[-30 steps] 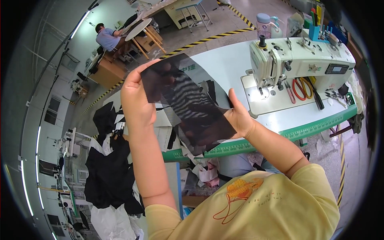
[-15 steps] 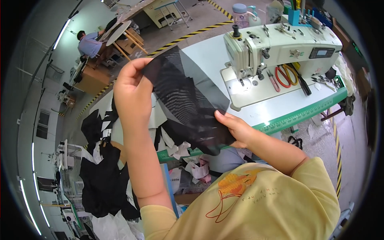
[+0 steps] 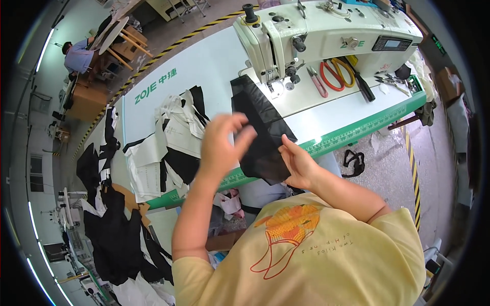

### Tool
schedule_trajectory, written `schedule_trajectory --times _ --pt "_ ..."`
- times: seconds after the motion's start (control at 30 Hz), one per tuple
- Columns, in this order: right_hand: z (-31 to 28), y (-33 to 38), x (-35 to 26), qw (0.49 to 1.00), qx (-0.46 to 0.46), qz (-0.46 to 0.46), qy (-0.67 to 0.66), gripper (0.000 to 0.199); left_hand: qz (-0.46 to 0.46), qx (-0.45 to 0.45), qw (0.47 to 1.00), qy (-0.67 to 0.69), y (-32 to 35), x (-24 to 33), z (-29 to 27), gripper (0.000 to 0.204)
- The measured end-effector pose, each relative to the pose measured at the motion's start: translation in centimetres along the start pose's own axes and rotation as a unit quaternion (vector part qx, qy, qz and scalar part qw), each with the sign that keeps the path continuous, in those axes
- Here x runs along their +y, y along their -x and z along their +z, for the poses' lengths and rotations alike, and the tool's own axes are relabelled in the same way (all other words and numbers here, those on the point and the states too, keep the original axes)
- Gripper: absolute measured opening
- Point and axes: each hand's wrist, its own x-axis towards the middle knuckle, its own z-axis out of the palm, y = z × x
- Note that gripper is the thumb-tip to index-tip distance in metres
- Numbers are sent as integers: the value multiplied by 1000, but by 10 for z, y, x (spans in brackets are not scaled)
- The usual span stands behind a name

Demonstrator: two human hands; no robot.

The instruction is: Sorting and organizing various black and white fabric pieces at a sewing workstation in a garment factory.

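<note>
A dark, sheer piece of black fabric (image 3: 263, 137) hangs across the front edge of the sewing table, its far end beside the sewing machine's needle area. My right hand (image 3: 301, 166) pinches its near right edge, thumb on top and fingers partly hidden underneath. Over the fabric's left side is my left hand (image 3: 227, 145), slightly blurred, with a gap between thumb and fingers and nothing visible in it. The white sewing machine (image 3: 326, 43) has its lamp lit above the needle plate.
White and black cut pieces (image 3: 178, 132) lie on the table's left part. Red-handled scissors (image 3: 331, 76), yellow-handled scissors (image 3: 344, 72) and a black screwdriver (image 3: 364, 87) rest by the machine. Black cloth (image 3: 115, 239) is heaped at lower left. Another person (image 3: 79, 56) works far off.
The fabric has come down and right, toward the machine's needle area. My left hand has let go of its upper corner and moved nearer. My view has shifted, uncovering the pieces at left.
</note>
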Motion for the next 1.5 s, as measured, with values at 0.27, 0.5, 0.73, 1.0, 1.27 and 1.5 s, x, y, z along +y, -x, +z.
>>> schedule_trajectory --times 0.27,0.5,0.73,1.0,1.27,1.5 --pt "-1 -6 6 995 -4 61 79 73 177 -14 971 -157 93 15 36 30" --pt "12 -1 -1 995 49 -1 87 43 -55 19 997 57 26 43 -44 28" --pt "5 11 16 977 28 -67 199 30 -34 119 992 5 -51 47 -101 15" --pt "-17 14 36 990 61 -15 130 33 127 270 946 -126 -77 75 -97 12" --pt "-45 12 46 996 25 -34 77 41 255 74 936 -232 22 32 18 29" --pt "-18 23 43 995 31 -78 62 37 178 46 970 -162 66 21 71 30"
